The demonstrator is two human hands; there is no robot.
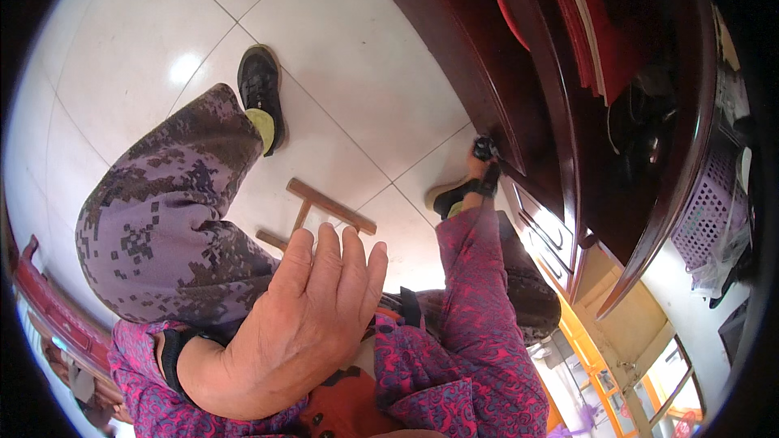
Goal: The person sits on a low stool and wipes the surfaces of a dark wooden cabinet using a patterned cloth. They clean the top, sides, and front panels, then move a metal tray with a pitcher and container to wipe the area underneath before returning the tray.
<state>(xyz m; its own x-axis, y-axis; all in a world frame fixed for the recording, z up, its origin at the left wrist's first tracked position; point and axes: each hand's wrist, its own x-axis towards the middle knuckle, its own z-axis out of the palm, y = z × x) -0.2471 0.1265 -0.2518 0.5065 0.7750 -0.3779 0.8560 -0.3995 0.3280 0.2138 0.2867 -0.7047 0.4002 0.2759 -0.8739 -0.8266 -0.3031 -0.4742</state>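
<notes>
My left hand (328, 310) is raised before my torso, its back towards me and its fingers stretched out with small gaps. Nothing shows in it, though the palm is hidden. Low on the right, my right hand (479, 165) is closed around a small black object (484, 148), too small and dark to name. That hand is beside the lower panel of a dark, glossy wooden cabinet (468, 61); whether it touches the wood I cannot tell. Below my left fingertips, part of a wooden stool (331, 207) shows on the floor.
Pale floor tiles (341, 73) lie ahead. My black shoe (260, 85) stands at the left; the other is near the cabinet. Red flat items (584, 30) are in the cabinet's upper part. A purple perforated basket (706, 213) is farther right. Carved reddish furniture (58, 310) stands at far left.
</notes>
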